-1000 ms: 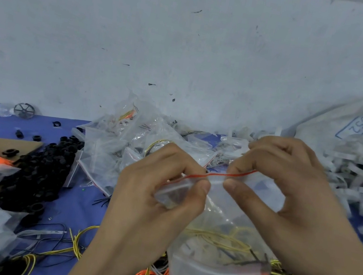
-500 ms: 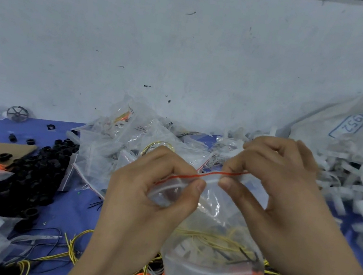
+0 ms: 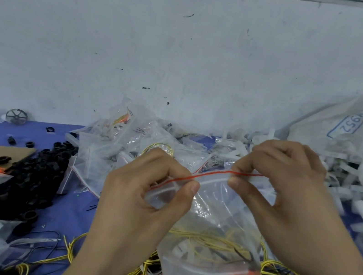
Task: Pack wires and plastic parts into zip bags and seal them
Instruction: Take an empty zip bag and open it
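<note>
In the head view, the left hand (image 3: 141,198) and right hand (image 3: 286,191) each keep a narrow grip, thumb and forefinger pinching the red-edged zip strip (image 3: 210,175) of a clear zip bag (image 3: 208,274). The bag hangs between them above the blue tabletop (image 3: 71,212), with yellow wires (image 3: 213,241) inside. Black plastic parts (image 3: 32,175) are piled at left, and filled bags (image 3: 126,142) are heaped behind.

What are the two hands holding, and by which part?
A clear zip bag, by its red-lined top seal: left hand pinches the left part, right hand the right part.
</note>
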`<state>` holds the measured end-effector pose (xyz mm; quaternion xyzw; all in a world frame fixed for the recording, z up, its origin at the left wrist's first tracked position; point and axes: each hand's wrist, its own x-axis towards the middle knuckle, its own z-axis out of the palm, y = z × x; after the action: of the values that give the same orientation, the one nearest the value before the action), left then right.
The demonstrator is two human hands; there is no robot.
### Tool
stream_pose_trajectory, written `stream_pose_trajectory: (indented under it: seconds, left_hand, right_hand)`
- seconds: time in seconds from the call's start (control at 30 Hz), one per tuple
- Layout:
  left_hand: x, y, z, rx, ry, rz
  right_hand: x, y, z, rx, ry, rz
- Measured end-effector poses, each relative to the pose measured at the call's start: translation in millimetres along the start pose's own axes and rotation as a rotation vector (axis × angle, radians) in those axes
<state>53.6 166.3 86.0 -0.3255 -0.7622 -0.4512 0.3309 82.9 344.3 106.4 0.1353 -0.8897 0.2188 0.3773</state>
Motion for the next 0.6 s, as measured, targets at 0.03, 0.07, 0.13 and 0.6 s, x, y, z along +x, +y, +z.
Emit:
stream_pose_trajectory:
  seconds: [0.03, 0.07, 0.13, 0.6]
  left_hand:
    - [-0.1, -0.1, -0.1, -0.002, 0.002, 0.002]
    - [-0.1, -0.3, -0.2, -0.002, 0.005, 0.007]
    - [-0.1, -1.2, -0.9, -0.002, 0.012, 0.008]
    - [0.1, -3.8, -0.4, 0.008, 0.026, -0.003]
  right_hand:
    - [0.2, 0.1, -0.3, -0.001, 0.006, 0.001]
    - [0.7, 0.9, -1.1, 0.006, 0.011, 0.015]
    - [1.7, 3.5, -2.7, 0.017, 0.006, 0.049]
    - [2.7, 19.5, -3.2, 0.027, 0.070, 0.078]
